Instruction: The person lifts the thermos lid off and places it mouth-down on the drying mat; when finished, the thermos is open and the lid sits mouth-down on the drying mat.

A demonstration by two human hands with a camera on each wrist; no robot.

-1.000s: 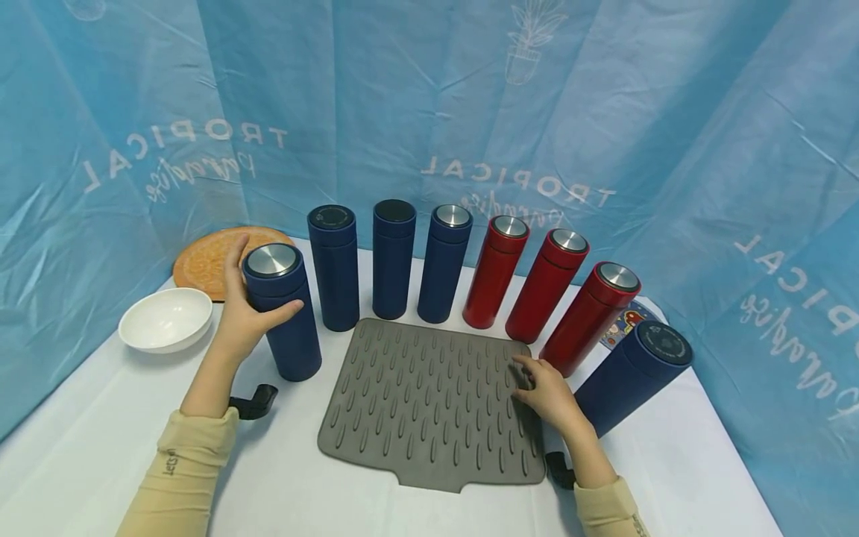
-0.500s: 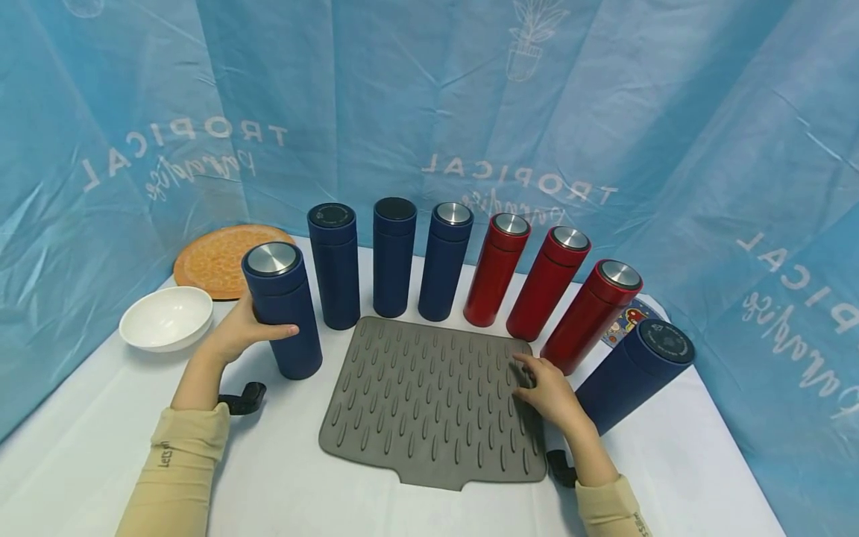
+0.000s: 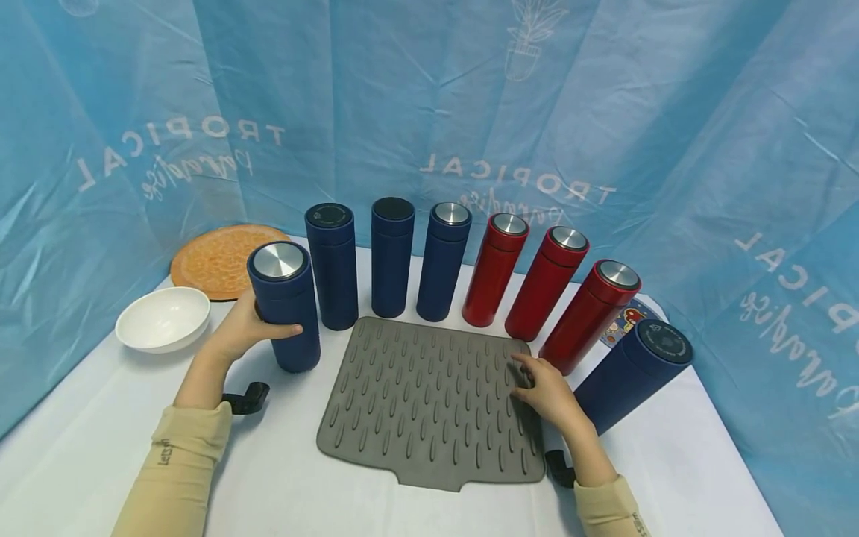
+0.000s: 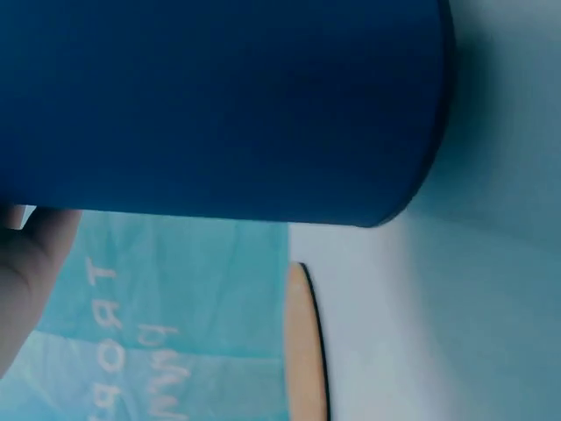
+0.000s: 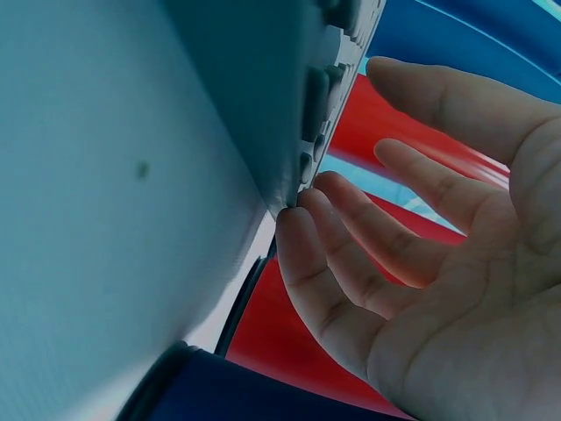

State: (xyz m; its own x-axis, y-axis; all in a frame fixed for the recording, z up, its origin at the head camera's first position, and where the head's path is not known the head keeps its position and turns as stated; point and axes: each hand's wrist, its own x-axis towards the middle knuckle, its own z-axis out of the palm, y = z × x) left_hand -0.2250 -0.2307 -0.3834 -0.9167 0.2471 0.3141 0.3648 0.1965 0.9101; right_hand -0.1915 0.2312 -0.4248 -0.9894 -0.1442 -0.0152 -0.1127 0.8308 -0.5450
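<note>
My left hand (image 3: 235, 328) grips the leftmost blue thermos (image 3: 287, 321), its thumb across the front. That thermos has a silver lid and stands nearly upright left of the grey ridged mat (image 3: 436, 410). In the left wrist view, the thermos's base (image 4: 386, 132) is close over the white table, a shadow beside it. The fingers behind the thermos are mostly hidden in the head view. At the mat's right edge my right hand (image 3: 550, 391) rests with loosely bent fingers. The right wrist view shows that palm (image 5: 465, 263) holding nothing, fingertips right at the mat's edge.
Blue thermoses (image 3: 392, 261) and red thermoses (image 3: 496, 272) form an arc behind the mat. Another blue thermos (image 3: 631, 380) stands right of my right hand. A white bowl (image 3: 163, 321) and a round orange-brown board (image 3: 215, 261) lie at the left. A blue curtain hangs behind.
My left hand slid down from near the lid to the thermos's middle and closed round it. The thermos has shifted slightly right and its base slightly up in view. The right hand stayed put.
</note>
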